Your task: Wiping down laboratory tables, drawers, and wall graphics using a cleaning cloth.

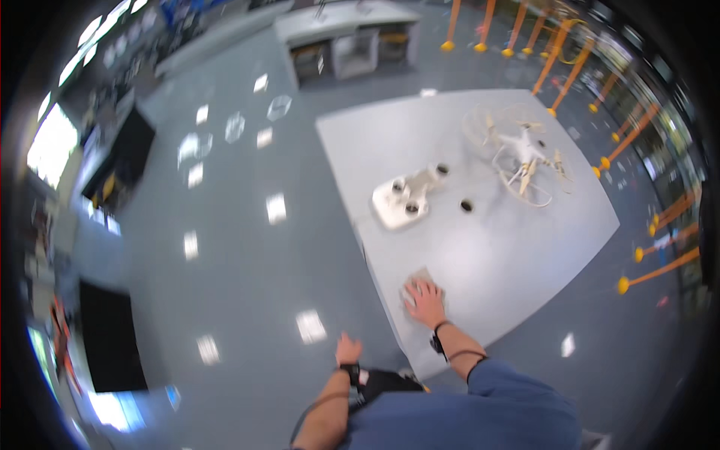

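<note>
My right hand (426,302) lies palm down, fingers spread, on a greyish-beige cloth-like piece (422,274) near the close end of a white table (484,270). Most of that piece is hidden under the hand, and its exact kind is blurred. Off the table's left edge, over the floor, my left hand (349,350) hangs with fingers apart and nothing seen in it. Farther up the table sits a white drone remote controller (396,211) with dark round knobs. Beyond it, to the right, stands a white quadcopter drone (523,149) with curved propeller guards.
Small dark round items (466,206) dot the tabletop between controller and drone. Orange poles with yellow bases (623,285) line the right side. A white desk (346,22) stands at the back. Black panels (112,337) are at the left, across the shiny grey floor (236,281).
</note>
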The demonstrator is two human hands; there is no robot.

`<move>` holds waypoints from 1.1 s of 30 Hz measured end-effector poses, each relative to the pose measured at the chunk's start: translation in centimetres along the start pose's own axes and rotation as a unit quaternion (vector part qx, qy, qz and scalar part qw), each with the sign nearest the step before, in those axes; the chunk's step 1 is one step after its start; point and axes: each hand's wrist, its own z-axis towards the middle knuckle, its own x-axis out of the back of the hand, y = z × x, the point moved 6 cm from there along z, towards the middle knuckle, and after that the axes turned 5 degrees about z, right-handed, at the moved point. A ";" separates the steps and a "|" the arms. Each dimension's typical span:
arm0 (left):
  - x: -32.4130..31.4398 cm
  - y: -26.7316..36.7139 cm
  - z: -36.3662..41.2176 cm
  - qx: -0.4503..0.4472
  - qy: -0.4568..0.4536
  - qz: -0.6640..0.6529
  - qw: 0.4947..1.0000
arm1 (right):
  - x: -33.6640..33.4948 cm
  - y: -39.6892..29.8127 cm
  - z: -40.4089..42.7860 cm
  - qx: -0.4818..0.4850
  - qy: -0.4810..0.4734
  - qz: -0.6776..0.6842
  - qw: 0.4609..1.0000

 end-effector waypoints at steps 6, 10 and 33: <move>3.0 0.4 7.5 -0.061 -0.074 0.049 0.994 | 0.4 0.8 -1.3 -0.017 0.019 -0.039 0.999; 4.8 4.3 12.8 -0.136 -0.105 0.092 0.981 | 0.1 0.7 -2.2 -0.042 0.003 -0.038 0.998; 18.7 32.6 36.1 -0.318 -0.183 0.263 0.893 | -5.3 -6.8 16.0 -0.265 0.057 -0.052 0.961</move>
